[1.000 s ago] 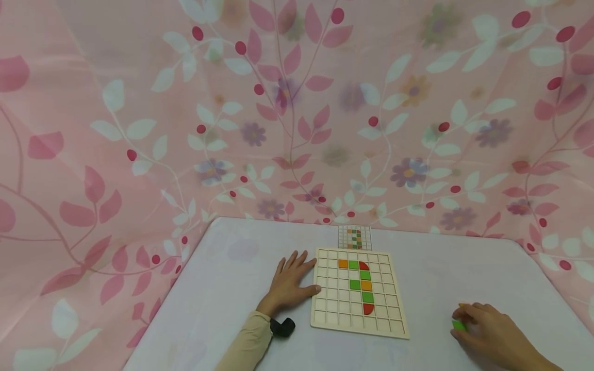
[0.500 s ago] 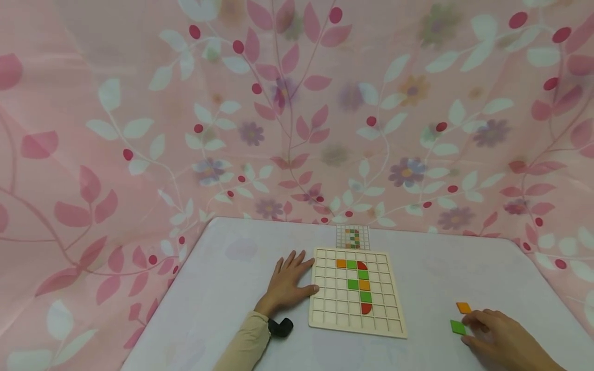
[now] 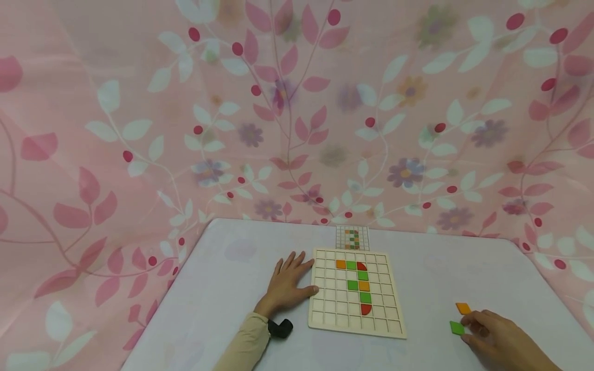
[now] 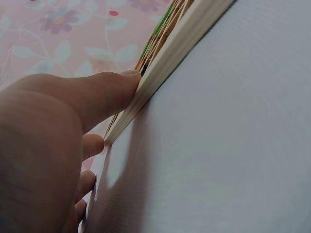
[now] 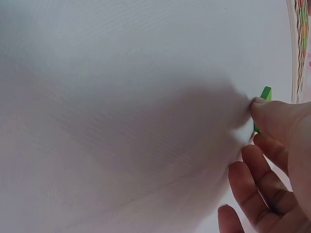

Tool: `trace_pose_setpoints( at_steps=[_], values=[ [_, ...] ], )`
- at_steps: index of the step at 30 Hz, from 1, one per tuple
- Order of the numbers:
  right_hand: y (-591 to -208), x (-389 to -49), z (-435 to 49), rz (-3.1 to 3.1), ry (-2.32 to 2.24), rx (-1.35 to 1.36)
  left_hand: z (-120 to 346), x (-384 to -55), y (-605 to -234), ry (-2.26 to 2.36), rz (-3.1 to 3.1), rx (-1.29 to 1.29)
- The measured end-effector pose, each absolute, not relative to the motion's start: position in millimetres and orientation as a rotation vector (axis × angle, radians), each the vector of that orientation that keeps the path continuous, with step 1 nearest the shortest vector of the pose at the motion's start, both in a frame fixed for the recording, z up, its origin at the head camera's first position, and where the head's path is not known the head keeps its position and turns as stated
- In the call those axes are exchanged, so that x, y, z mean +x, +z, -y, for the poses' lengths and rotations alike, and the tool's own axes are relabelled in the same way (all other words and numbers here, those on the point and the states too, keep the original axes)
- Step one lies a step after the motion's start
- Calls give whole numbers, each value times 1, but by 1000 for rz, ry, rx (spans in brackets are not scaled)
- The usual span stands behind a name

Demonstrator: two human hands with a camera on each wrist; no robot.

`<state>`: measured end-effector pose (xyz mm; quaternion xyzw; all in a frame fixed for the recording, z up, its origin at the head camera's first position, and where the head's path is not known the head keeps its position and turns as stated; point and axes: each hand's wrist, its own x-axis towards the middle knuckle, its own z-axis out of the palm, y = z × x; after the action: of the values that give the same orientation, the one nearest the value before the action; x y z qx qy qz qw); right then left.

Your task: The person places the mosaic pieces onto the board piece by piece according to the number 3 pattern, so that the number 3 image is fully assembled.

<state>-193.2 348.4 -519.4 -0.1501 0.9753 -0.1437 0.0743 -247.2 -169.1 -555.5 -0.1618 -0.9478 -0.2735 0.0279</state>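
Observation:
A pale wooden grid board (image 3: 334,301) lies mid-table, with orange, green and red tiles (image 3: 363,275) set in some of its squares. Fingers spread, my left hand (image 3: 285,286) rests at the board's left side; its thumb (image 4: 112,90) touches the rim in the left wrist view. Far to the right, my right hand (image 3: 496,335) pinches a loose green square tile (image 3: 457,327) by its near corner between thumb and index finger. The right wrist view shows the green tile (image 5: 267,93) partly hidden behind the thumb. An orange tile (image 3: 462,308) lies just beyond it, by the index finger.
Behind the board lies a small card (image 3: 352,237) printed with a grid and a coloured pattern. The white-covered table (image 3: 241,247) ends against a pink floral curtain (image 3: 297,129). A black strap device (image 3: 280,328) sits on my left wrist.
My right hand has drawn back slightly to the right, uncovering the green and orange tiles its fingers had hidden. Over the last half second it barely moves. The left hand stays at the board.

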Motion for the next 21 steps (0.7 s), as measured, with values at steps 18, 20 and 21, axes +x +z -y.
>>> trace_pose_setpoints(
  at_steps=[18,20,21],
  values=[
    [-532,-190,-332,-3143,-517,-670,171,-248,-557,-837,2923,-516],
    [-527,-192,-325,-3077,-521,-584,170,-248,-556,-856,2921,-517],
    [-526,-193,-321,-3047,-520,-541,170,-248,-555,-863,2921,-516]
  ],
)
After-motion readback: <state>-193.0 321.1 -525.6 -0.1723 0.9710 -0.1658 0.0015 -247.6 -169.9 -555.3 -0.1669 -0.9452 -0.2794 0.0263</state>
